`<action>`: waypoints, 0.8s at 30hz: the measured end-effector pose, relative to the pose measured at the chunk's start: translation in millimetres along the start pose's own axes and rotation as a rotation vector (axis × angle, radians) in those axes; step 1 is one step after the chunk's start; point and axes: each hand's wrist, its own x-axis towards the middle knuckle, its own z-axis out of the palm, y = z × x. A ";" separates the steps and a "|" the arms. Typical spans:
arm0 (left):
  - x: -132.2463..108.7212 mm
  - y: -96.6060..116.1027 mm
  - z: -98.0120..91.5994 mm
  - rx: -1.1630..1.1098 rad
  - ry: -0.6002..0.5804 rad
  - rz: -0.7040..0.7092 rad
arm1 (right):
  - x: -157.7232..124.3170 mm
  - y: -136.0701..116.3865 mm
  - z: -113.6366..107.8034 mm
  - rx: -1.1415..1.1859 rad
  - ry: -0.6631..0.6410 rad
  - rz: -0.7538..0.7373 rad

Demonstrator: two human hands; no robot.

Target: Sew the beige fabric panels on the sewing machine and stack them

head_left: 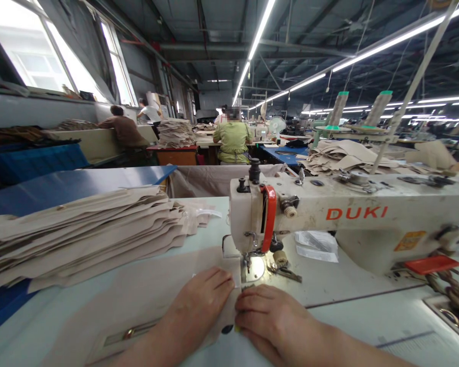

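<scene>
A beige fabric panel (pixel 153 285) lies on the sewing table, its right edge beside the needle area of a white sewing machine (pixel 302 209). My left hand (pixel 201 303) rests on the panel near that edge, fingers bunched together and closed on the cloth. Just to the right, my right hand (pixel 273 316) has its fingers curled at the same edge, pinching it; the fingertips are partly hidden. Light falls on the metal needle plate (pixel 255 269) ahead of both hands. A zipper opening (pixel 132 334) with a metal pull shows in the panel beside my left forearm.
Stacked beige fabric pieces (pixel 87 229) lie at the left. Right of the needle are a small bobbin (pixel 280 259) and white labels (pixel 316 245). Behind the machine are another fabric pile (pixel 352 155) and thread cones (pixel 336 111). A person in a yellow-green top (pixel 232 137) sits ahead.
</scene>
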 end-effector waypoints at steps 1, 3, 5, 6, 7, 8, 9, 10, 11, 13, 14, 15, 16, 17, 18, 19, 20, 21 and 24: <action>-0.1 0.0 0.1 0.004 0.004 -0.003 | 0.2 -0.2 -0.4 -0.002 -0.002 0.003; -0.3 0.1 0.7 0.014 0.012 -0.007 | 0.5 -0.6 -1.1 -0.007 -0.008 0.011; -0.5 0.3 1.8 0.023 0.033 -0.002 | 0.8 -0.4 -1.3 -0.004 -0.014 0.013; -0.7 0.5 2.4 0.026 0.045 0.003 | 0.9 0.0 -1.1 0.000 -0.014 0.008; -0.8 0.7 2.8 0.028 0.052 0.007 | 0.9 0.5 -0.7 0.003 -0.013 0.001; -1.0 1.0 3.1 0.032 0.055 0.007 | 0.9 1.1 -0.1 0.004 -0.010 -0.005; -1.1 1.2 3.2 0.037 0.052 0.007 | 0.8 1.6 0.6 0.003 -0.007 -0.008; -1.2 1.4 3.3 0.040 0.045 0.005 | 0.7 2.1 1.3 0.001 -0.004 -0.007; -1.3 1.5 3.3 0.043 0.035 0.005 | 0.6 2.5 2.0 -0.002 -0.003 -0.003; -1.4 1.4 3.6 0.046 0.027 -0.001 | 0.6 2.6 2.9 -0.002 -0.005 0.006; -1.4 1.2 3.9 0.045 0.030 -0.006 | 0.7 2.4 3.0 0.000 -0.004 0.011; -1.5 1.0 4.4 0.044 0.033 -0.011 | 0.9 2.1 2.8 0.002 -0.004 0.013; -1.7 0.8 4.8 0.045 0.038 -0.013 | 1.1 1.6 2.4 0.004 -0.005 0.014; -1.7 0.7 5.3 0.047 0.044 -0.010 | 1.3 1.1 1.9 0.006 -0.004 0.016; -1.8 0.6 5.7 0.052 0.046 -0.005 | 1.5 0.6 1.3 0.009 -0.004 0.017; -1.7 0.7 5.8 0.057 0.044 0.000 | 1.7 0.2 0.7 0.014 -0.003 0.018; -1.6 0.9 5.7 0.060 0.043 0.004 | 1.9 0.0 0.4 0.021 -0.001 0.017; -1.3 1.3 5.3 0.061 0.043 0.004 | 2.0 0.1 0.3 0.031 0.002 0.016; 0.1 2.7 2.8 0.071 0.044 0.002 | 2.3 2.3 1.6 0.063 0.013 -0.002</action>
